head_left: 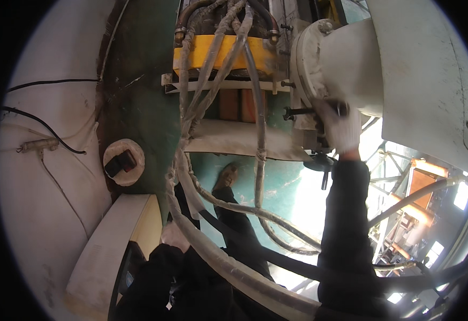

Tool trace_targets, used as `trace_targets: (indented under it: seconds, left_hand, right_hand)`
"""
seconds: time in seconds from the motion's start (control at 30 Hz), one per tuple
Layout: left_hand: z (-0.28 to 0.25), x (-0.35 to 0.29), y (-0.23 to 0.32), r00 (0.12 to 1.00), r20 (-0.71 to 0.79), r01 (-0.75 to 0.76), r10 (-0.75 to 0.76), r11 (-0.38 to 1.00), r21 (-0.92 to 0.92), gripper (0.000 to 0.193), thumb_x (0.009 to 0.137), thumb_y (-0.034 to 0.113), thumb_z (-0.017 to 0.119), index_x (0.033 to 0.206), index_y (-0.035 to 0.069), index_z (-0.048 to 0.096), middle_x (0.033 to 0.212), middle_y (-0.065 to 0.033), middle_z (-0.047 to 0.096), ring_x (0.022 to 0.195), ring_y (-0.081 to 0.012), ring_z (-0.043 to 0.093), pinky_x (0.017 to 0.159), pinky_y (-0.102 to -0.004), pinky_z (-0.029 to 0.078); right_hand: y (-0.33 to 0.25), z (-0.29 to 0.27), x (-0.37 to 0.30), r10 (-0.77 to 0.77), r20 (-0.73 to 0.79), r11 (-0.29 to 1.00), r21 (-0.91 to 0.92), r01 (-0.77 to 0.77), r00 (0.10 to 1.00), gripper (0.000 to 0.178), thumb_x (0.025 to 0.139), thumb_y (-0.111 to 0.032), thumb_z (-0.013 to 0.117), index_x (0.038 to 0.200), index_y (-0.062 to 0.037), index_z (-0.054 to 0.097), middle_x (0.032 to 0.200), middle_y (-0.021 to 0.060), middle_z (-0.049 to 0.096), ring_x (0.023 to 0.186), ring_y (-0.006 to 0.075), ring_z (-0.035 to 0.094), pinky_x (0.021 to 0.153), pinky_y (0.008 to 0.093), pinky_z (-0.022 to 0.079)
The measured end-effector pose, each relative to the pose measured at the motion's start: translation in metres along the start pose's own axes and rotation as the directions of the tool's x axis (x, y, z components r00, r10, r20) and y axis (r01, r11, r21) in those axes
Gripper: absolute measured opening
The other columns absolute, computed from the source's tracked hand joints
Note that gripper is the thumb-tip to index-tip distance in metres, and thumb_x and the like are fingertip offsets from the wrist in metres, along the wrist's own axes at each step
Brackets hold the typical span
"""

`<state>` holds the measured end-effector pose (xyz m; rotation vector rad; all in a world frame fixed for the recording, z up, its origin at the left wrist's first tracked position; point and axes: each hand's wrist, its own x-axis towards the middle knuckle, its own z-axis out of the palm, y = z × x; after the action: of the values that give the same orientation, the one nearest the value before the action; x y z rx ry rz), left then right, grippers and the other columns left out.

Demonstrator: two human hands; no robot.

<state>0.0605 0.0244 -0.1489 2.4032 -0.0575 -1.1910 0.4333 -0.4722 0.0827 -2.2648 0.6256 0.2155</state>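
My right hand, in a pale glove and blurred, is raised beside the flanged white pipe. Its fingers are closed round a dark rod-shaped tool, which points left and has a forked-looking end. Just below that hand sits a black handwheel with a short handle pointing down. My left hand is low by my body, near a thick wrapped hose and a pale box-like casing. Its fingers cannot be made out.
Several wrapped hoses hang from the yellow machine part and loop across in front of me. A curved pale plate lies below it. On the left, a round pale stand carries a dark red-and-black object. My shoe is on green floor.
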Motion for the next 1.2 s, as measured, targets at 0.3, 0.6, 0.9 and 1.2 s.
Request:
trace_targets:
  seconds: [0.3, 0.6, 0.9, 1.2]
  left_hand:
    - [0.114, 0.042, -0.082, 0.950, -0.248, -0.129, 0.190, 0.962, 0.239, 0.060, 0.083, 0.039, 0.103, 0.126, 0.010, 0.074, 0.101, -0.0055, 0.074, 0.094, -0.0214, 0.078, 0.083, -0.0445, 0.062]
    - [0.125, 0.070, -0.055, 0.826, -0.310, 0.244, -0.471, 0.794, -0.557, 0.032, 0.102, 0.037, 0.076, 0.118, 0.009, 0.075, 0.108, -0.0152, 0.079, 0.104, -0.0356, 0.080, 0.085, -0.0502, 0.062]
    - [0.101, 0.064, -0.065, 0.962, -0.100, 0.222, -0.256, 0.937, -0.269, 0.026, 0.111, 0.038, 0.069, 0.114, 0.012, 0.073, 0.101, -0.0134, 0.076, 0.088, -0.0365, 0.079, 0.075, -0.0500, 0.060]
    - [0.040, 0.071, -0.018, 0.923, -0.372, 0.039, 0.100, 0.936, 0.350, 0.033, 0.114, 0.043, 0.068, 0.123, 0.011, 0.072, 0.090, -0.0103, 0.073, 0.081, -0.0271, 0.077, 0.075, -0.0447, 0.060]
  right_hand:
    - [0.114, 0.027, -0.092, -0.224, -0.122, 0.960, 0.144, 0.240, 0.967, 0.022, 0.105, -0.007, 0.083, 0.125, 0.0028, 0.084, 0.100, 0.0117, 0.087, 0.088, 0.0132, 0.080, 0.078, 0.0280, 0.061]
    - [0.119, 0.032, -0.079, -0.222, -0.103, 0.969, 0.089, 0.231, 0.970, 0.022, 0.104, -0.006, 0.085, 0.124, 0.0016, 0.084, 0.099, 0.0115, 0.086, 0.087, 0.0131, 0.080, 0.079, 0.0286, 0.062]
    - [0.095, 0.029, -0.050, -0.158, -0.090, 0.958, 0.228, 0.175, 0.983, 0.019, 0.106, -0.010, 0.082, 0.119, 0.0036, 0.084, 0.090, 0.0073, 0.083, 0.078, 0.0112, 0.075, 0.072, 0.0273, 0.058]
    - [-0.017, 0.025, 0.069, -0.285, 0.119, 0.895, -0.323, 0.309, 0.951, 0.033, 0.106, -0.029, 0.084, 0.100, 0.0029, 0.085, 0.078, 0.0149, 0.080, 0.067, 0.0200, 0.076, 0.064, 0.0357, 0.056]
